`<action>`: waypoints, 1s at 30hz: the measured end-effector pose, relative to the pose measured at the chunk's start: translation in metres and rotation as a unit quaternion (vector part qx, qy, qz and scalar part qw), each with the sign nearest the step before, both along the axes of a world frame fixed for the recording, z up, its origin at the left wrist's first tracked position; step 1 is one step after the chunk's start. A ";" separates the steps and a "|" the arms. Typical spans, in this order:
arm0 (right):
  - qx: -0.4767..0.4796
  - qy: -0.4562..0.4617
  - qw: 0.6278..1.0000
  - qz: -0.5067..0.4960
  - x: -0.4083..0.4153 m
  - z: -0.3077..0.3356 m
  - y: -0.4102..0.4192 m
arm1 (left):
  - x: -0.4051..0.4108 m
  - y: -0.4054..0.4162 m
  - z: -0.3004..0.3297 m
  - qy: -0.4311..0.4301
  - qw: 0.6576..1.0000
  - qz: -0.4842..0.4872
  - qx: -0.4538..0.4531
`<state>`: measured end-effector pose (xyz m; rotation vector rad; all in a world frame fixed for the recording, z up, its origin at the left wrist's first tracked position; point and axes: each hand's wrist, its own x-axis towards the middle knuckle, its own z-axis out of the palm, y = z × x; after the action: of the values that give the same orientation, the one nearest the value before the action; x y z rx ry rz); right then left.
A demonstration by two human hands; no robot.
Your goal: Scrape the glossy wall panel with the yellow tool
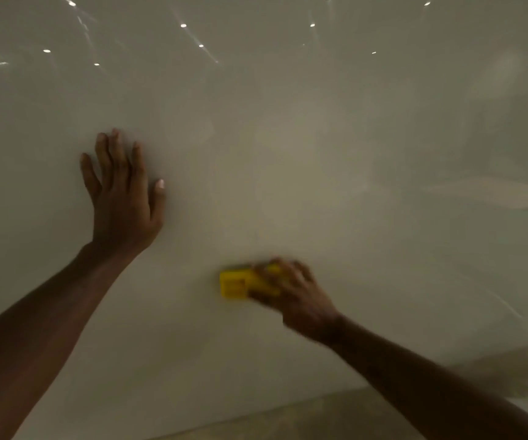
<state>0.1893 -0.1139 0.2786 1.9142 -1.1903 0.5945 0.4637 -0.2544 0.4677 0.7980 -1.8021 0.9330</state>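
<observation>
Your left hand point(122, 198) lies flat on the wall panel point(319, 138), up and to the left. Your right hand point(291, 296) sits lower and to the right (well apart), pressing the tool point(234, 284) against the panel; the tool juts out leftward.

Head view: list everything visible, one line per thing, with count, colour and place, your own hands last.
Glossy wall panel: one, pale beige-grey, fills nearly the whole view, with bright light reflections along its top.
Floor strip: one, brownish, along the bottom edge below the panel.
Yellow plastic scraper tool: one, yellow, against the panel at lower centre, blurred.
Left hand: one, open, flat on the panel, left of centre.
Right hand: one, closed on the scraper, lower centre-right, blurred.
</observation>
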 end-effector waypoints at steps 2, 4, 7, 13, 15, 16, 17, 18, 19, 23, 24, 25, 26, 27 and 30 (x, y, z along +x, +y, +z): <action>-0.083 -0.137 0.987 -0.033 -0.020 0.052 -0.004 | 0.000 -0.001 0.001 0.000 1.000 -0.004 -0.003; -0.165 -0.287 0.939 -0.092 -0.044 0.101 -0.003 | -0.002 -0.002 0.001 0.000 1.000 -0.002 -0.010; -0.212 -0.385 0.886 -0.146 -0.047 0.118 -0.001 | -0.007 -0.002 0.003 0.008 1.000 0.003 -0.008; -0.004 -0.037 0.999 -0.021 -0.020 0.002 0.004 | -0.031 0.000 0.013 -0.001 1.000 0.000 -0.028; 0.037 0.028 0.999 -0.019 -0.040 -0.008 0.008 | -0.038 -0.001 0.019 0.001 0.999 -0.004 -0.037; 0.031 0.014 0.999 -0.020 -0.051 -0.005 0.009 | -0.037 -0.001 0.020 0.005 0.999 -0.003 -0.037; 0.008 -0.021 0.999 -0.026 -0.067 0.003 0.010 | -0.039 -0.002 0.022 0.007 0.999 -0.005 -0.041; -0.030 -0.077 0.996 -0.036 -0.083 0.012 0.012 | -0.039 -0.003 0.023 0.008 0.999 -0.007 -0.044; -0.080 -0.152 0.984 -0.047 -0.102 0.020 0.015 | -0.040 -0.003 0.025 0.009 0.999 -0.007 -0.049; -0.240 -0.499 0.823 -0.126 -0.150 0.003 0.026 | -0.040 -0.003 0.030 0.014 0.998 -0.013 -0.064; -0.239 -0.577 0.767 -0.145 -0.154 -0.007 0.027 | -0.043 -0.004 0.034 0.015 0.997 -0.015 -0.070; -0.218 -0.637 0.719 -0.169 -0.150 -0.021 0.026 | -0.041 -0.004 0.034 0.016 0.998 -0.014 -0.067; -0.198 -0.682 0.677 -0.191 -0.147 -0.027 0.025 | -0.041 -0.005 0.038 0.018 0.997 -0.016 -0.069; -0.181 -0.715 0.642 -0.208 -0.144 -0.027 0.024 | -0.041 -0.006 0.040 0.019 0.997 -0.017 -0.071; -0.196 -0.730 0.621 -0.210 -0.145 0.021 0.016 | -0.038 -0.008 0.052 0.016 0.996 -0.009 -0.084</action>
<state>0.0440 -0.0978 0.2998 0.3592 -2.0441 2.0855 0.4254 -0.2629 0.5199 0.6865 -1.6764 1.0389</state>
